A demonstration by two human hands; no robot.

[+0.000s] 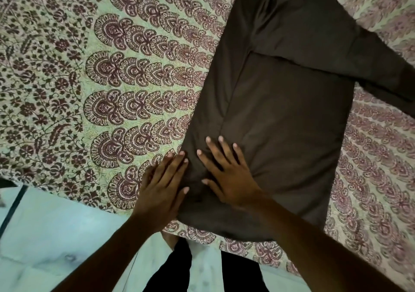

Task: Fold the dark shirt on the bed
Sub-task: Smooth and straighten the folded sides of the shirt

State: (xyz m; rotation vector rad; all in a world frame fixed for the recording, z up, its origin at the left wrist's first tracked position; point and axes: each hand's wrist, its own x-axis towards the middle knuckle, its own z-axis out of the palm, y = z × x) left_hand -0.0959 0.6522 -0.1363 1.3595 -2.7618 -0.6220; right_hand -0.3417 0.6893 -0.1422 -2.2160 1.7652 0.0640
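Dark shirt (280,116) on patterned bedspread (112,78), both hands flat on it

Your shirt (280,112) is dark brown and lies flat on the bed (67,67), a long narrow panel running away from you, its near end by the bed's edge. Its left side is folded in along a straight crease, and one sleeve (381,67) sticks out to the right.

The bed (67,94) is covered by a pale green bedspread (152,44) printed with maroon paisley fans and small flowers. A dark shirt (287,116) lies flat on it, one side folded in lengthwise, with one sleeve (381,67) stretched toward the right edge.
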